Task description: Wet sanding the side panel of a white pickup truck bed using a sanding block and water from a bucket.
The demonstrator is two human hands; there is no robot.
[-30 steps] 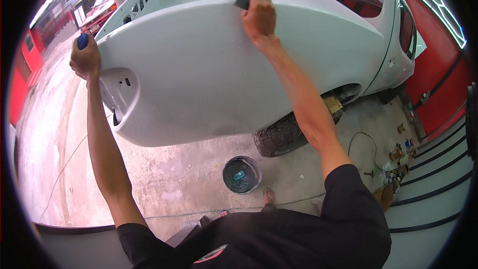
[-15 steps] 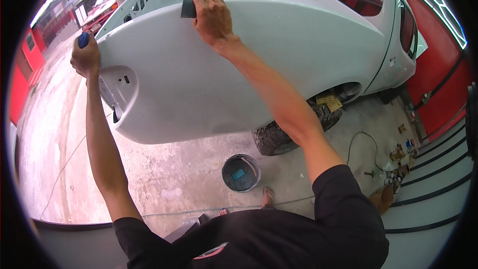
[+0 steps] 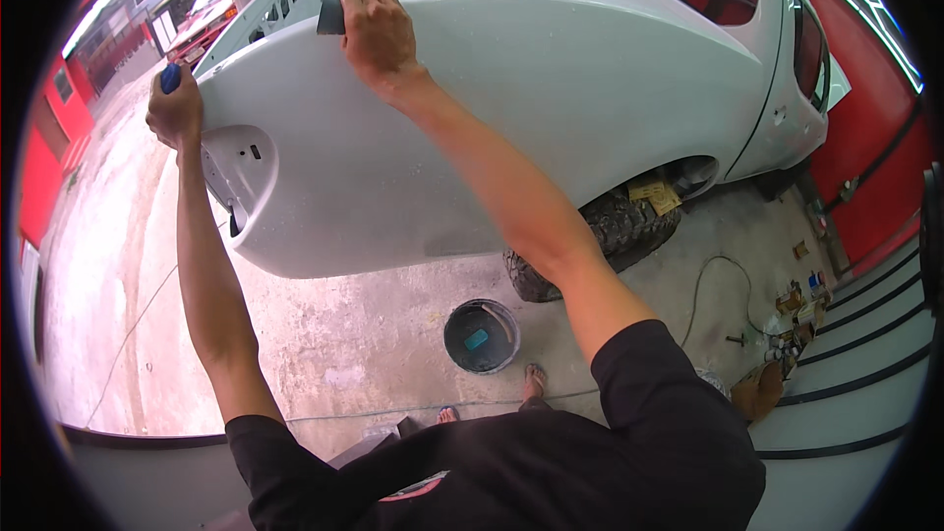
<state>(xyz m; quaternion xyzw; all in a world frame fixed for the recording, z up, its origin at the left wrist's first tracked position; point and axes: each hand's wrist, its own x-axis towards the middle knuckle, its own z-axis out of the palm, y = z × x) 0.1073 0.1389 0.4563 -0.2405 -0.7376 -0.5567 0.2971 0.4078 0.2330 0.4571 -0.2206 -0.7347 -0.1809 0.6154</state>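
Note:
A white pickup bed side panel (image 3: 393,167) stretches across in front of me, with its tail-light recess (image 3: 246,159) bare at the left end. My right hand (image 3: 379,44) is closed on a piece of dark grey sandpaper (image 3: 330,16) at the panel's top edge. Part of the sheet sticks out to the left of the fingers; the rest is hidden under them. At the panel's rear corner, my left hand (image 3: 175,118) is closed round a small blue object (image 3: 171,78). Only its rounded top shows, so its kind is unclear.
On the concrete floor below stands a dark bucket (image 3: 481,336) with a teal block inside, close to my feet. The knobby tyre (image 3: 629,226) sits under the wheel arch. A hose (image 3: 696,295) and a pile of clutter (image 3: 787,344) lie at the right.
My right hand has slid left along the panel's top edge with the sandpaper. My left hand stays at the rear corner with the blue object. The whole view has shifted slightly.

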